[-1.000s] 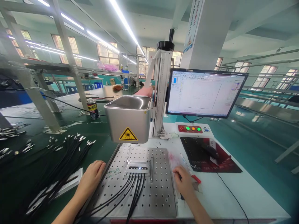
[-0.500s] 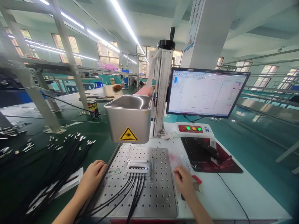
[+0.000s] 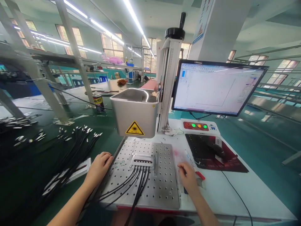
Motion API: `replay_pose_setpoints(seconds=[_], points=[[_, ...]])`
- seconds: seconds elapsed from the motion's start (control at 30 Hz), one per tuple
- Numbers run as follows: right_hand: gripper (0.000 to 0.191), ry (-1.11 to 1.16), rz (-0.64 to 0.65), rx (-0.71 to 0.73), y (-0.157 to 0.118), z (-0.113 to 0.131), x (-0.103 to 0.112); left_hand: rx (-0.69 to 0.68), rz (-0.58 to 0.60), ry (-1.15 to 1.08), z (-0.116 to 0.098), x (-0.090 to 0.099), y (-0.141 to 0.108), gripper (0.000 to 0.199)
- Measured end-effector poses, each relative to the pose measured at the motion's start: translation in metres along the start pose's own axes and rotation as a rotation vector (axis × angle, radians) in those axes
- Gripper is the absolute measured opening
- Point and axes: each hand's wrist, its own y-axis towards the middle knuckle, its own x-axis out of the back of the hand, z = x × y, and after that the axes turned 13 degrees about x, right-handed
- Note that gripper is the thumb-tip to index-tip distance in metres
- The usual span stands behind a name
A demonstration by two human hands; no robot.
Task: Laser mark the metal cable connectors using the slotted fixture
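A perforated metal plate (image 3: 163, 188) lies in front of me. On it a small metal fixture (image 3: 142, 156) holds several black cables (image 3: 140, 180) side by side, their ends in its slot and their lengths running toward me. Above hangs the silver laser marking head (image 3: 135, 116) with a yellow warning triangle. My left hand (image 3: 100, 166) rests at the plate's left edge, fingers curled together, with nothing visible in them. Beyond the right edge, my right hand (image 3: 188, 175) lies loosely closed on the white tabletop, nothing visible in it, close to a marker pen (image 3: 191, 160) with a red cap.
More black cables (image 3: 72, 153) lie on the green table at left, partly over a slotted metal fixture (image 3: 81, 168). A can (image 3: 98, 103) stands behind them. At right are a monitor (image 3: 216, 89), a lit button panel (image 3: 196, 126) and a mouse (image 3: 216, 149) on a pad.
My view has shifted slightly left and down. A bright spot at the fixture's right end is gone, and the drawing on the screen looks fainter. Both hands keep their places beside the plate.
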Motion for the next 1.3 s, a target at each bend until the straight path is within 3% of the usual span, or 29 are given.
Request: replay_pose_setpoints(seconds=[0.23,0.37,0.43,0.5,0.57,0.63,0.73,0.9,1.1,1.3], points=[[0.015,0.062,0.084,-0.064,-0.003,-0.010,0.000,0.018,0.023,0.083,-0.013,0.009,0.001,0.031],[0.024,0.062,0.214,-0.006,0.006,-0.003,-0.007,0.026,0.000,0.124,-0.041,0.012,-0.010,0.019],[0.032,0.042,0.306,0.059,0.017,0.008,-0.015,-0.072,0.035,0.111,-0.069,0.006,-0.028,0.017],[0.042,0.046,0.404,0.121,0.030,0.019,-0.029,-0.237,0.167,0.104,-0.101,-0.006,-0.050,0.016],[0.053,0.056,0.497,0.173,0.043,0.028,-0.044,-0.388,0.224,0.156,-0.130,-0.022,-0.070,0.021],[0.059,0.049,0.564,0.209,0.053,0.033,-0.059,-0.433,0.203,0.212,-0.148,-0.036,-0.084,0.031],[0.058,-0.006,0.621,0.258,0.061,0.035,-0.072,-0.397,0.167,0.273,-0.157,-0.050,-0.089,0.035],[0.052,-0.036,0.641,0.277,0.068,0.037,-0.073,-0.372,0.170,0.292,-0.156,-0.054,-0.084,0.027],[0.064,0.106,0.626,0.236,0.072,0.044,-0.071,-0.383,0.089,0.365,-0.168,-0.048,-0.082,0.028],[0.057,0.366,0.428,0.133,0.098,0.071,-0.056,-0.349,0.038,0.372,-0.181,-0.009,-0.061,0.035]])
